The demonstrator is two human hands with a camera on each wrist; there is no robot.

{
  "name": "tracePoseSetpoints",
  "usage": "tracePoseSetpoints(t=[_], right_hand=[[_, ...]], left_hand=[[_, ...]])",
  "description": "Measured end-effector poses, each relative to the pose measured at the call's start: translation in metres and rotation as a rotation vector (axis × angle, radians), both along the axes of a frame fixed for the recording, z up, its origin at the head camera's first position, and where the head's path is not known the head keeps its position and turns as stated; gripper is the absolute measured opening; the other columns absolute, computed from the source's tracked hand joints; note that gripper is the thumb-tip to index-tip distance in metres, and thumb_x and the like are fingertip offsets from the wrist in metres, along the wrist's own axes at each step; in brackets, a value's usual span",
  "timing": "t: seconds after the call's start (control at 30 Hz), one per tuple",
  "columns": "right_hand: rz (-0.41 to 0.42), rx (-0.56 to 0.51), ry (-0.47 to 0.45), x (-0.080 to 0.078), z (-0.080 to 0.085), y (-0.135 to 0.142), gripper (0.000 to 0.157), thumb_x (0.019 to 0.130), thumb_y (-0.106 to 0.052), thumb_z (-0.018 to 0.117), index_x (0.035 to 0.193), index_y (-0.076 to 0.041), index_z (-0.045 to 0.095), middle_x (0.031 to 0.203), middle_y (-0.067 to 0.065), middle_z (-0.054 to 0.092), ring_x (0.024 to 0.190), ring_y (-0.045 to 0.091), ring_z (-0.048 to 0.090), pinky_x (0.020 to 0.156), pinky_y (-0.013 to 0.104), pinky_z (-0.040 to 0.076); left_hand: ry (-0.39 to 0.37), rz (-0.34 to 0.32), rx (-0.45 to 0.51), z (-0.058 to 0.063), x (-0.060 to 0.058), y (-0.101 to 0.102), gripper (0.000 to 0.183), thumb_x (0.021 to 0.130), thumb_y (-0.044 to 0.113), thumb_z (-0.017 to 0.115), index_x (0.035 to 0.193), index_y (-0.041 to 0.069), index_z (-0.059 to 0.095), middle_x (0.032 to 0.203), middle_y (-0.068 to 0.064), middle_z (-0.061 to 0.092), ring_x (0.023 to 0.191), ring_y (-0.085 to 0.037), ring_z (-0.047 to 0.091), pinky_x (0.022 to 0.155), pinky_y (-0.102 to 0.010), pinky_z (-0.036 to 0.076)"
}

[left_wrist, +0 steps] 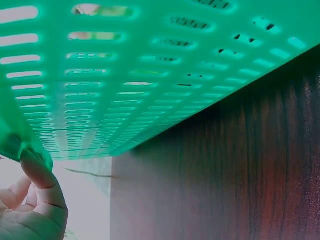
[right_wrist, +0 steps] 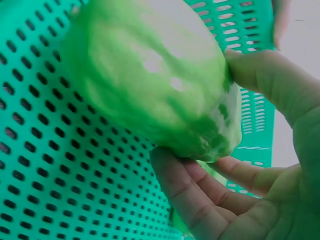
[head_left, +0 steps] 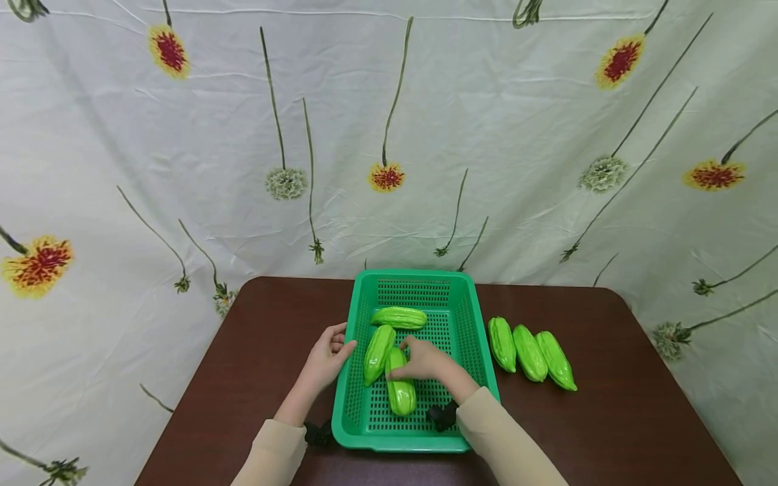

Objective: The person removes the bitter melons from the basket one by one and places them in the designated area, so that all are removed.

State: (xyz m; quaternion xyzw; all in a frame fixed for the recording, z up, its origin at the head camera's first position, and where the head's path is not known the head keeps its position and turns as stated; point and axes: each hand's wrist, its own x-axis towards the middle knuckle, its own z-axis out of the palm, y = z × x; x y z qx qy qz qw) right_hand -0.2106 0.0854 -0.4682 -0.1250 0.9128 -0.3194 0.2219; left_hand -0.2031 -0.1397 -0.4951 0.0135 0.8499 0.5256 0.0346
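Observation:
A green plastic basket (head_left: 419,443) with slotted walls stands on the table. My left hand (head_left: 326,358) grips its left rim; in the left wrist view, the fingers (left_wrist: 42,182) curl at the edge of the basket wall. Inside the basket, my right hand (head_left: 427,362) holds a light green, ridged bitter melon (head_left: 402,398). The right wrist view shows the thumb on one side of this bitter melon (right_wrist: 155,80) and fingers on the other. A second bitter melon (head_left: 379,354) lies just left of it, and another (head_left: 399,318) lies crosswise farther back.
Several bitter melons are outside the basket: one (head_left: 502,344) near its right wall, with two more (head_left: 530,353) side by side to the right. The dark brown wooden table (head_left: 261,337) backs onto a white flowered cloth (head_left: 340,81).

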Motion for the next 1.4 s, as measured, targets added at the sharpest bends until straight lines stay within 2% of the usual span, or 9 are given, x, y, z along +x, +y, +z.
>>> tracePoseSetpoints(t=[0.17,0.43,0.67,0.93,1.13,1.4], right_hand=[[-0.024,-0.051,0.016,-0.002,0.012,0.006,0.069,0.082,-0.035,0.078,0.134,0.0,0.05,0.102,0.011,0.065,0.088,0.021,0.061,0.073,0.04,0.05],[-0.065,-0.123,0.072,-0.002,0.03,0.014,0.071,0.084,-0.035,0.076,0.139,-0.002,0.047,0.116,0.018,0.062,0.097,0.027,0.062,0.076,0.043,0.051],[-0.15,-0.212,0.082,-0.003,0.043,0.025,0.072,0.084,-0.035,0.077,0.143,-0.007,0.045,0.117,0.015,0.06,0.091,0.021,0.064,0.074,0.038,0.052],[-0.245,-0.26,0.121,-0.003,0.055,0.043,0.073,0.083,-0.034,0.078,0.143,-0.011,0.045,0.12,0.015,0.06,0.104,0.027,0.064,0.077,0.04,0.054],[-0.288,-0.274,0.161,-0.001,0.06,0.059,0.075,0.085,-0.037,0.077,0.147,-0.013,0.043,0.129,0.017,0.056,0.116,0.033,0.057,0.085,0.044,0.052],[-0.35,-0.306,0.221,0.006,0.068,0.078,0.075,0.086,-0.036,0.075,0.149,-0.016,0.04,0.129,0.016,0.054,0.116,0.032,0.055,0.086,0.044,0.051]], left_hand=[[-0.004,-0.006,-0.001,0.0,-0.001,0.0,0.053,0.1,0.016,0.059,0.146,-0.001,0.04,0.118,-0.017,0.054,0.095,-0.021,0.052,0.079,-0.034,0.046],[0.014,-0.008,-0.014,0.002,0.0,0.001,0.052,0.1,0.016,0.059,0.145,-0.003,0.041,0.116,-0.018,0.054,0.093,-0.021,0.052,0.078,-0.033,0.046],[0.008,-0.007,-0.013,0.001,0.0,0.001,0.051,0.1,0.015,0.059,0.145,-0.002,0.041,0.117,-0.018,0.054,0.096,-0.022,0.053,0.079,-0.034,0.046],[0.002,-0.005,-0.007,0.001,0.0,0.001,0.052,0.099,0.014,0.059,0.145,-0.002,0.041,0.119,-0.019,0.053,0.099,-0.024,0.054,0.081,-0.036,0.047],[0.001,-0.002,-0.002,0.001,0.0,0.001,0.052,0.099,0.014,0.059,0.145,-0.002,0.041,0.119,-0.019,0.054,0.098,-0.024,0.054,0.081,-0.036,0.047],[0.002,-0.002,-0.008,0.001,0.0,0.002,0.051,0.099,0.014,0.059,0.145,-0.002,0.041,0.117,-0.018,0.054,0.097,-0.023,0.053,0.08,-0.035,0.046]])
